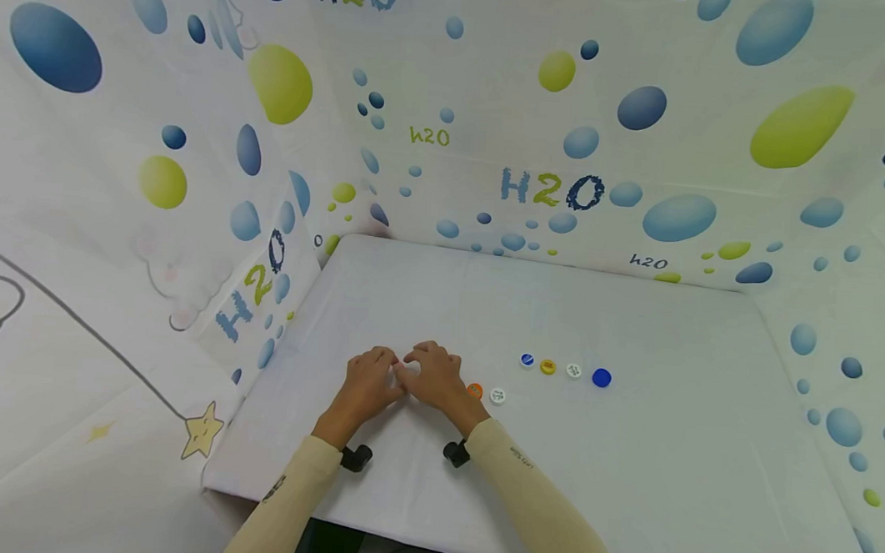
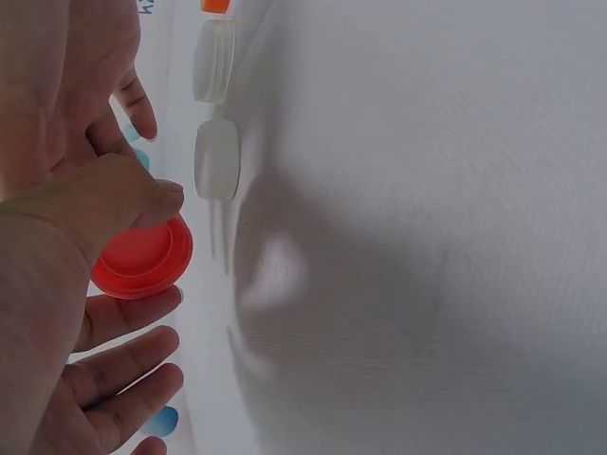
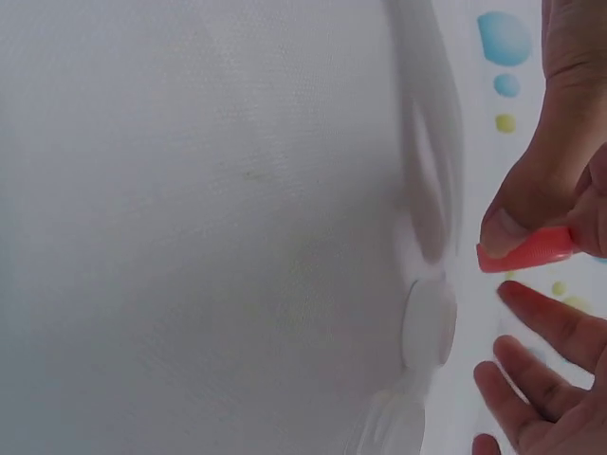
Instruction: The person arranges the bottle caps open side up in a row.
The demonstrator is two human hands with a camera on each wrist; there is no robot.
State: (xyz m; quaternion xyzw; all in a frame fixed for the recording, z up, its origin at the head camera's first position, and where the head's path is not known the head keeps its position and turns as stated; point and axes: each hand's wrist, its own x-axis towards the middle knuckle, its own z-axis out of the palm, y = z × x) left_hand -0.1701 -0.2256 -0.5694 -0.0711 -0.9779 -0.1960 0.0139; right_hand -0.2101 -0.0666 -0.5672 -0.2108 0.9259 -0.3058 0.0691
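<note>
Both hands meet over the left part of the white table in the head view. My left hand (image 1: 369, 385) pinches a red bottle cap (image 2: 142, 270) at its thumb, with its index finger along the cap's lower side. The hollow inside of the cap faces the left wrist camera. My right hand (image 1: 437, 376) is at the same cap, its thumb by one end and its loosely extended fingers (image 3: 555, 322) just beneath. Close by on the table lie two white caps (image 2: 216, 161), hidden behind the right hand in the head view. An orange cap (image 1: 474, 391) lies beside the right wrist.
Further right lie another white cap (image 1: 498, 395), a blue-and-white cap (image 1: 527, 360), a yellow cap (image 1: 548, 366), a white cap (image 1: 573, 371) and a larger blue cap (image 1: 601, 377). Printed sheets (image 1: 490, 78) enclose the table's back and sides. The table's front edge (image 1: 428, 547) is near the forearms.
</note>
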